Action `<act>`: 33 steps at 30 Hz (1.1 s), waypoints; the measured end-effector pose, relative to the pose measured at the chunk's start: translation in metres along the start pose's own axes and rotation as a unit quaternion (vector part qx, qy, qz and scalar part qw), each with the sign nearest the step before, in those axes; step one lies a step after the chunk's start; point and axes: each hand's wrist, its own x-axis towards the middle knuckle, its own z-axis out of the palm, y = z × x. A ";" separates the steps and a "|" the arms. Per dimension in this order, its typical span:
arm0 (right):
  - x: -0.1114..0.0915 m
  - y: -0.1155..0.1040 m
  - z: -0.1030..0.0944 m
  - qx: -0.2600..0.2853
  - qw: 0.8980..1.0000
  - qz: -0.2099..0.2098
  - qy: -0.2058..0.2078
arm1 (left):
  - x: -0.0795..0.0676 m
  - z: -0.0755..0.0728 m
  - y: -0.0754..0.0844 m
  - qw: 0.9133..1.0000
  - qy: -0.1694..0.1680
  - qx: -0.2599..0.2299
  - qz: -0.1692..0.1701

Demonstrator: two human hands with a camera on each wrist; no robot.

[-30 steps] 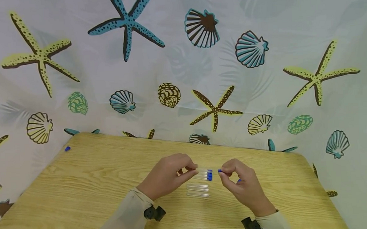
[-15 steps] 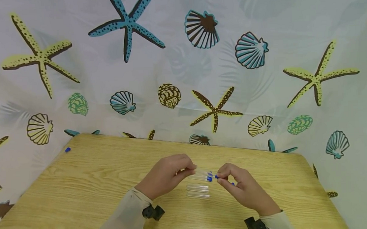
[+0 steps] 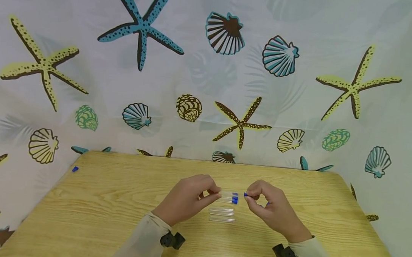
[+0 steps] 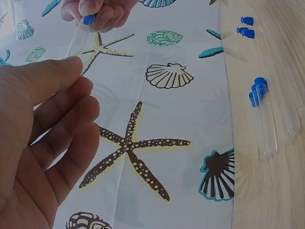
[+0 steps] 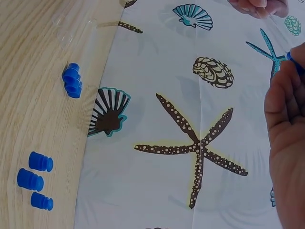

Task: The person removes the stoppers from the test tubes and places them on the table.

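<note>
My left hand [image 3: 189, 199] pinches a clear test tube [image 4: 78, 42] between thumb and fingertips, raised above the table. Opposite it, my right hand [image 3: 271, 209] pinches a small blue stopper [image 4: 89, 19], which sits right at the tube's end in the left wrist view. Below the hands lie several tubes with blue stoppers [image 4: 258, 91] in their ends. Nearer to me, bare test tubes [image 3: 222, 215] lie side by side. Three loose blue stoppers [image 5: 30, 180] rest on the tabletop in the right wrist view; my right hand partly hides them in the head view.
The wooden table [image 3: 126, 191] reaches back to a hanging cloth [image 3: 197, 68] printed with starfish and shells. A small blue piece [image 3: 75, 169] lies at the table's far left corner. Black wrist cameras [image 3: 172, 240] sit on both sleeves.
My right hand first dipped left toward the tube with the stopper, then shifted slightly back up and right. My left hand has stayed nearly in place with the test tube.
</note>
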 end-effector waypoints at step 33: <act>0.008 0.009 -0.001 -0.017 1.000 0.011 0.004 | 0.007 -0.008 -0.005 0.999 -0.004 -0.023 -0.038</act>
